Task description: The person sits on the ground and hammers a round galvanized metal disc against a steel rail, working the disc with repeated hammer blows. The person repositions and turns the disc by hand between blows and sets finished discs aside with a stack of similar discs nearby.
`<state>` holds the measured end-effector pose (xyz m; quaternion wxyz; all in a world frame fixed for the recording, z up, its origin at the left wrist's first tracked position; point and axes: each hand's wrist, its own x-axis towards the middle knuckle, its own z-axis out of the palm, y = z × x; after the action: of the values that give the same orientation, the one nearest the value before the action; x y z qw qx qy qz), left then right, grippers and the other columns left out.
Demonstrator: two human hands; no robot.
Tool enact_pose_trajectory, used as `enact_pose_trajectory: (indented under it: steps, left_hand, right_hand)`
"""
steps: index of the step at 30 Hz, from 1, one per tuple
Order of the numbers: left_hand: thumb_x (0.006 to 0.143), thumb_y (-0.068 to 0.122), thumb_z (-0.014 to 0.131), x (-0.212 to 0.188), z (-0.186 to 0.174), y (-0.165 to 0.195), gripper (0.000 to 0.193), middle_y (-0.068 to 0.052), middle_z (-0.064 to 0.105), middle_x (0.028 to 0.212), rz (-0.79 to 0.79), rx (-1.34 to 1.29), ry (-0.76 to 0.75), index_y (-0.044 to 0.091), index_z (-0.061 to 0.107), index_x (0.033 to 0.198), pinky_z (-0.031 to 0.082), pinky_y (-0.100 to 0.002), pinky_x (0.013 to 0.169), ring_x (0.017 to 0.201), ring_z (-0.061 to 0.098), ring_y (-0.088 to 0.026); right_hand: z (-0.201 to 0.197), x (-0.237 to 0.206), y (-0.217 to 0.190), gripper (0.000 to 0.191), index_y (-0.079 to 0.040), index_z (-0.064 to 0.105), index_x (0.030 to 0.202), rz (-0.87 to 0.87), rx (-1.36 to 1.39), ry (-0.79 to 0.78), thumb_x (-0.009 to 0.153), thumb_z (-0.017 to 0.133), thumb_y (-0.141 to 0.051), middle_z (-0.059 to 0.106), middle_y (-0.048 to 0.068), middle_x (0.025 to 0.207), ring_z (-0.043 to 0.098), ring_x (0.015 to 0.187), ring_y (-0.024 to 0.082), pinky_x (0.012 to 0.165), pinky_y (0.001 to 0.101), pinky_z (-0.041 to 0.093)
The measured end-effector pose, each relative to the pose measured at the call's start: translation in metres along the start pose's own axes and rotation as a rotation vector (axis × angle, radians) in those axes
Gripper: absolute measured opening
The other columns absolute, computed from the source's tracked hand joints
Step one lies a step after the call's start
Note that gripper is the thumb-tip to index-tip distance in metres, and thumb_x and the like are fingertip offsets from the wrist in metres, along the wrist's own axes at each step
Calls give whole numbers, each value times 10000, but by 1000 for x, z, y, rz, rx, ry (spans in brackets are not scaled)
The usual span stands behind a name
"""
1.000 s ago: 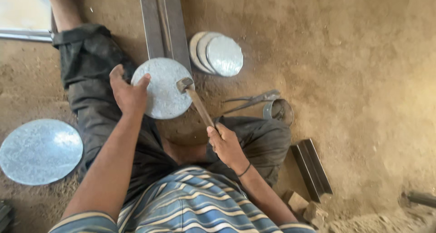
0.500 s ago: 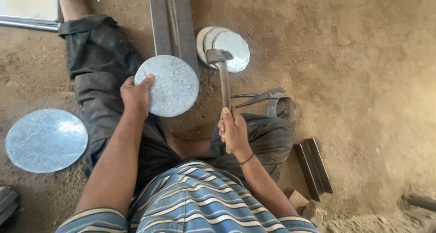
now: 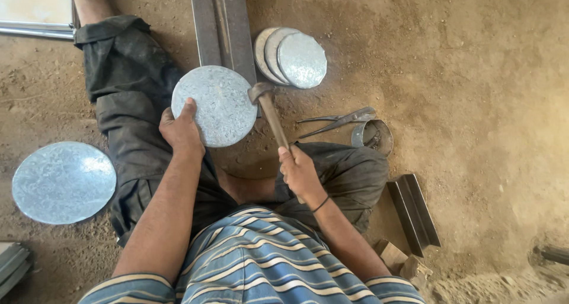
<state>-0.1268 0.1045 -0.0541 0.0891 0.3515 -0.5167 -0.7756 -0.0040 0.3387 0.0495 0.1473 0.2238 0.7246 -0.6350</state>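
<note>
A: Where are your hands right now?

B: Your left hand (image 3: 181,132) grips the round metal disc (image 3: 216,105) at its seven o'clock edge, thumb on top, holding it over the steel bar (image 3: 222,22) that runs away from you toward twelve o'clock. Your right hand (image 3: 299,172) is clenched around the wooden handle of the hammer (image 3: 269,111); its head sits right at the disc's three o'clock rim, touching it or just short of it, I cannot tell which.

A: How far along does the work look?

B: My guess is partway. The disc's face is dimpled all over, so it looks already beaten, and the hammer at the rim suggests the edge is what you are working now. How much of the rim is finished I cannot judge from here.

A: And the other pieces?

B: Three similar discs (image 3: 293,58) lie overlapped on the dirt floor (image 3: 474,102) at one o'clock of the held disc, possibly done or waiting. A larger disc (image 3: 64,182) lies flat at eight o'clock, well apart beside your left leg, untouched.

A: Anything near the hammer hand?

B: Tongs (image 3: 338,121) and a small metal ring (image 3: 373,137) lie at two o'clock of it, and an angle iron piece (image 3: 414,212) at four o'clock.
</note>
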Motion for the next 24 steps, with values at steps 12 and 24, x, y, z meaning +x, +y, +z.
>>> enact_pose_trajectory:
  steps: [12,24]
  left_hand:
    - [911,95,722,-8,16,-2,247,-110,740,1060,7,-171,111,-34,667,1115,587,-353,828,921,707,-199]
    - [946,134,694,-11,30,-4,251,-114,733,1077,-17,-240,198,-15,642,1142,601,-394,818,935,712,-223]
  right_hand:
    - [-6,-2,6,380,-82,492,871,98,94,-30,1046,508,-418,451,-28,632,392,438,56,366,237,340]
    - [-1,-6,16,294,-111,515,926,46,223,-2,1041,508,-381,433,-46,629,387,454,41,379,223,316]
